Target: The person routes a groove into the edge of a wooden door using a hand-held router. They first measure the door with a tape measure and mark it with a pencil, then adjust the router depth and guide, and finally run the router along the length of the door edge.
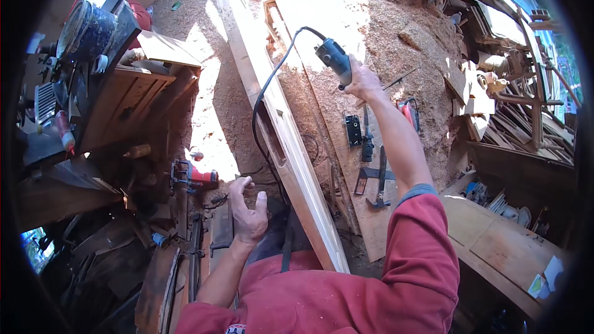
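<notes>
My right hand (364, 80) is stretched out far ahead, its fingers wrapped round a dark corded power tool (335, 60). The tool's exact kind is hard to make out. Its black cord (272, 80) loops over a long wooden beam (303, 192) and drops down the beam's left side. Slots are cut into this beam, which runs slanting from the far end to close by my body. My left hand (249, 213) hangs left of the beam, holding nothing, fingers apart and partly curled. A red power tool (197, 177) with a metal base lies just beyond it.
Right of the beam, a board (371, 229) carries a hammer (380, 179), a black case-like block (353, 130) and a red tool (408, 111). Sawdust (408, 37) covers the ground. Scrap wood (526, 124) is stacked at right; a wooden cabinet (127, 102) stands at left.
</notes>
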A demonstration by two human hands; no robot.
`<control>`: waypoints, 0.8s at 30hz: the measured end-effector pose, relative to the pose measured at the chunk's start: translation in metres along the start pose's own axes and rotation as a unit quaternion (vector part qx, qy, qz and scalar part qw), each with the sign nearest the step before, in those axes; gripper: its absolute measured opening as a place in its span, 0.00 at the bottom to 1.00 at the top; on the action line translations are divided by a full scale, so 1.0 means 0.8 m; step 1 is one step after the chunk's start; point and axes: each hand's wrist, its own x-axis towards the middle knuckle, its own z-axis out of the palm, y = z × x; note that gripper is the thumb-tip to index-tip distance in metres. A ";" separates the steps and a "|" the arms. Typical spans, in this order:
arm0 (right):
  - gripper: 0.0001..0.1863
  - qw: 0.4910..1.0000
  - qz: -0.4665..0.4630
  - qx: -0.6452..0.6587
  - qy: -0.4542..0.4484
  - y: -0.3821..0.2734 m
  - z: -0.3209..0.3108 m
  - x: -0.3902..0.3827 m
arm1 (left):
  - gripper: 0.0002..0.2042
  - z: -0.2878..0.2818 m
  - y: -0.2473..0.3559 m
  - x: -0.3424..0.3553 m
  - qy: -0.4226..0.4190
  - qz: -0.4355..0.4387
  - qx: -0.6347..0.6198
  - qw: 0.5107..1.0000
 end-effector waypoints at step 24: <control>0.45 0.960 -0.209 -0.075 0.169 -0.005 0.094 0.104 | 0.23 -0.045 -0.127 -0.008 -0.203 -0.384 -0.081 0.897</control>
